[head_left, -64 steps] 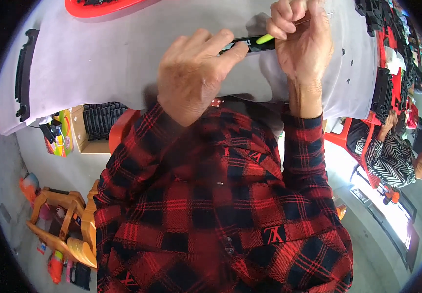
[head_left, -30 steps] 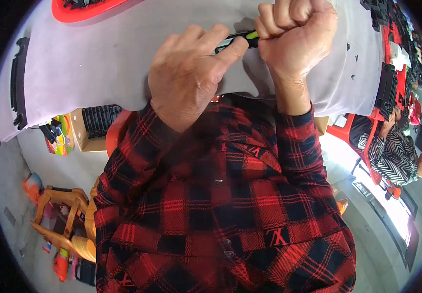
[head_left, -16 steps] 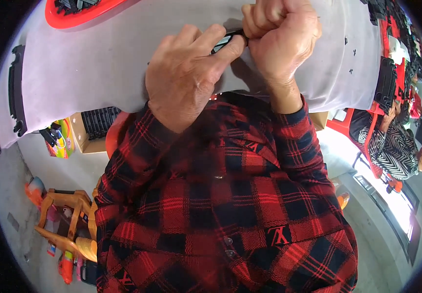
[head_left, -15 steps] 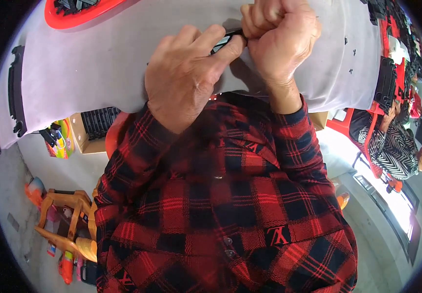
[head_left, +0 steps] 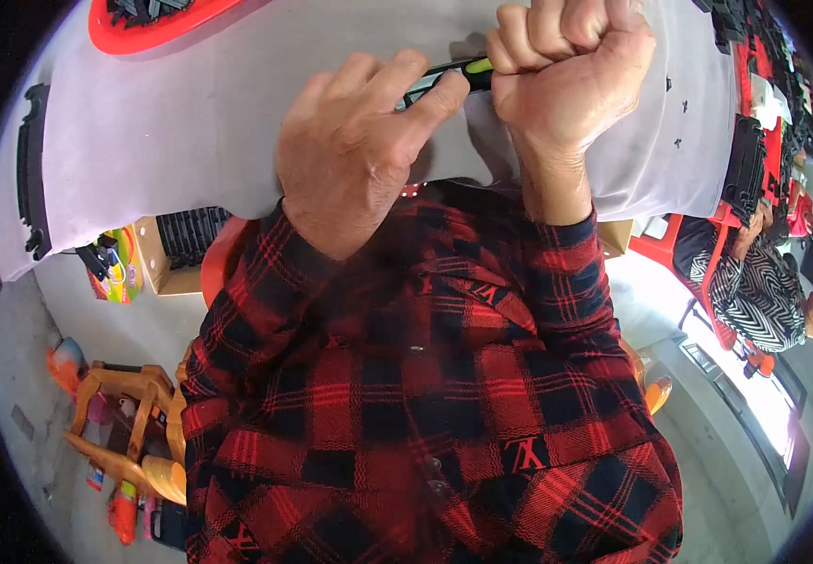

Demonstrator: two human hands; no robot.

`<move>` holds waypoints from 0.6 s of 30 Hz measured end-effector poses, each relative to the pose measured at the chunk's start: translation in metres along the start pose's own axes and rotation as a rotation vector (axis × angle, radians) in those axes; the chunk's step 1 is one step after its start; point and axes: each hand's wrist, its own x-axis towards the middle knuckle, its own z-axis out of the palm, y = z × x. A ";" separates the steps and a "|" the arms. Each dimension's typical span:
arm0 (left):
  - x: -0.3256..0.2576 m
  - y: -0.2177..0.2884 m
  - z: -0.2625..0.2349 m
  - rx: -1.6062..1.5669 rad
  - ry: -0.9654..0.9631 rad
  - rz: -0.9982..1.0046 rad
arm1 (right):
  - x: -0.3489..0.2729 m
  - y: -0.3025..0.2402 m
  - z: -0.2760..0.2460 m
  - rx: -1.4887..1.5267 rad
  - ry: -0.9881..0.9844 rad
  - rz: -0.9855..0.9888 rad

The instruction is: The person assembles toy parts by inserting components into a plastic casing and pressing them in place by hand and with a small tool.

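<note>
My left hand [head_left: 350, 155] is closed over a narrow black part with a pale shiny face [head_left: 417, 91], pressing it between thumb and fingers above the cloth. My right hand [head_left: 571, 80] is a fist around a slim tool with a yellow-green and black handle [head_left: 479, 67]. Most of that tool is hidden in the fist, so its exact kind does not show. Its exposed end meets or nearly meets the black part at my left thumb; contact cannot be made out.
A grey cloth covers the table [head_left: 171, 132]. At the far left stands a red tray [head_left: 153, 42] of small dark pieces. Long black strips [head_left: 31, 174] lie at the left edge, tiny black bits [head_left: 677, 143] to the right. Another person [head_left: 754, 282] sits at the right.
My right hand has moved to the right and slightly away from my left, baring the yellow-green end of the tool. My left hand has stayed nearly in place.
</note>
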 end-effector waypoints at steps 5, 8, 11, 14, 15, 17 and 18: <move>0.002 0.005 -0.010 -0.019 -0.071 -0.059 | 0.000 -0.002 0.002 -0.002 0.001 0.017; 0.002 0.004 -0.010 -0.029 -0.080 -0.063 | 0.000 0.001 0.005 -0.011 0.001 0.028; 0.002 0.004 -0.009 -0.024 -0.070 -0.060 | -0.003 0.003 0.006 -0.148 0.026 -0.024; 0.002 0.004 -0.008 -0.021 -0.069 -0.060 | 0.000 0.000 0.004 -0.043 0.013 0.023; 0.002 0.004 -0.007 -0.024 -0.077 -0.061 | -0.001 -0.001 0.004 -0.035 0.028 0.022; 0.001 0.001 -0.004 -0.017 -0.040 -0.037 | -0.001 -0.001 0.002 -0.022 0.039 0.026; 0.001 0.000 -0.003 -0.012 -0.002 -0.011 | 0.002 -0.002 -0.003 0.024 -0.007 0.031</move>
